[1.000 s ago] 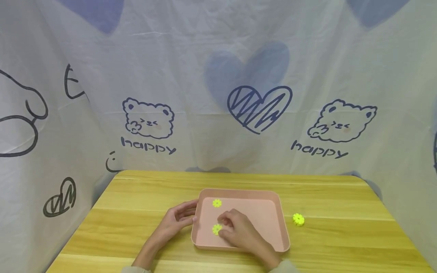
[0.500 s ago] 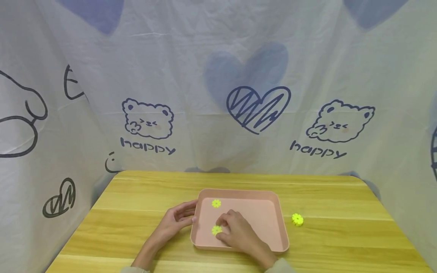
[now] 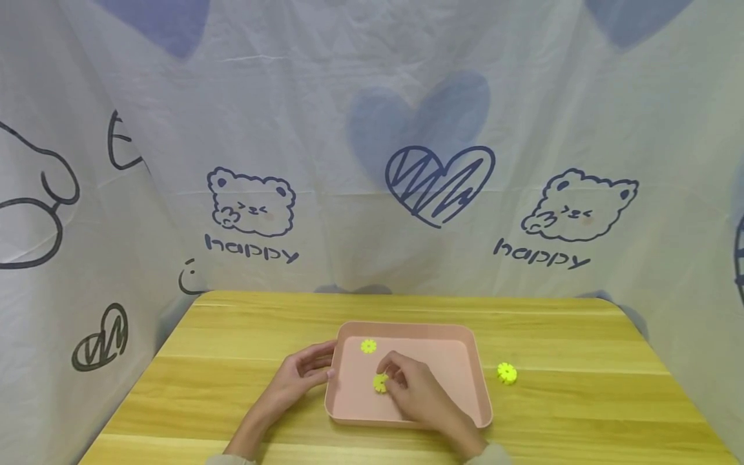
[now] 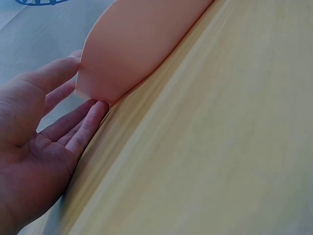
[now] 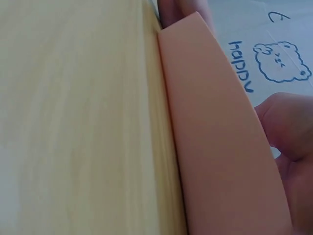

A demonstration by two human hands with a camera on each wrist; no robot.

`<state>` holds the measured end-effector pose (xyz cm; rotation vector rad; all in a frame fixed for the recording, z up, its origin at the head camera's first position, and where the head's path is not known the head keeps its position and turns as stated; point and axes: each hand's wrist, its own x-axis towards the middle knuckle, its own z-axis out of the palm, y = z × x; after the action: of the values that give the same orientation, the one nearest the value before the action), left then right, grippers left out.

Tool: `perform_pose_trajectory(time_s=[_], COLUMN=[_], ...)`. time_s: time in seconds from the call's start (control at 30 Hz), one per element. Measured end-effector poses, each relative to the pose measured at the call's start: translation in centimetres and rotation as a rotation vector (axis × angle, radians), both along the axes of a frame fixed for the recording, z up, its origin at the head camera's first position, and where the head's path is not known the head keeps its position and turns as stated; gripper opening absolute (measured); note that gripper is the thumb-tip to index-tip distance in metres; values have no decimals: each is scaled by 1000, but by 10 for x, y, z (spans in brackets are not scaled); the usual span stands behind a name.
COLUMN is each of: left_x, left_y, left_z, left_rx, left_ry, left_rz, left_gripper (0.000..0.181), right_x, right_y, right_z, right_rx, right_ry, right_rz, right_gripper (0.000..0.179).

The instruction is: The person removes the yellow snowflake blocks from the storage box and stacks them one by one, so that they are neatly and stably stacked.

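A pink tray (image 3: 407,423) lies on the table. My right hand (image 3: 415,391) is over it, pinching a yellow flower-shaped disc (image 3: 380,383) between thumb and fingers. Another flower-shaped disc (image 3: 369,347) lies in the tray's far left corner. Beside the tray, my left hand (image 3: 299,373) rests its fairly straight fingers and thumb against the left wall. The left wrist view shows the left fingertips (image 4: 101,105) low on the tray's outer wall (image 4: 122,49). In the right wrist view, the tray wall (image 5: 220,132) hides part of the right hand (image 5: 293,132) and the pinched disc.
On the wood-grain table (image 3: 581,387), right of the tray, lies a thicker yellow flower-shaped piece (image 3: 507,373), perhaps several discs stacked. A pale curtain (image 3: 337,245) with printed bears and hearts hangs behind the table and along both sides.
My right hand has closed on the near disc in the tray and shifted it a little right and away from me. My left hand and the tray have stayed in place.
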<state>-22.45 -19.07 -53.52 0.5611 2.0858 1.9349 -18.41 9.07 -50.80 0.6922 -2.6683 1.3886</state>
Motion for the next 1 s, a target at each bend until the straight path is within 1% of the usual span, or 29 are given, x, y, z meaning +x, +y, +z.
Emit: perform_pose_trajectory(time_s=[0.17, 0.23, 0.43, 0.57, 0.7, 0.8, 1.0], left_x=[0, 0, 1, 1, 1, 1, 1], left_y=[0, 0, 0, 0, 0, 0, 0], left_z=[1, 1, 2, 1, 1, 1, 0], left_rx=[5, 6, 8, 6, 4, 6, 5], left_ry=[2, 2, 0, 4, -2, -9, -10], left_rz=[-5, -5, -1, 2, 3, 2, 4], left_gripper=[58, 58, 59, 59, 59, 59, 59], right_x=[2, 4, 8, 9, 11, 12, 15], right_y=[9, 13, 22, 27, 31, 34, 41], right_z=[5, 7, 11, 12, 13, 14, 14], right_rx=[-126, -160, -178, -192, -180, -176, -225], right_ry=[-87, -106, -115, -121, -98, -76, -63], right_rz=[7, 11, -29, -79, -123, -141, -179], right_gripper=[22, 22, 26, 24, 22, 23, 24])
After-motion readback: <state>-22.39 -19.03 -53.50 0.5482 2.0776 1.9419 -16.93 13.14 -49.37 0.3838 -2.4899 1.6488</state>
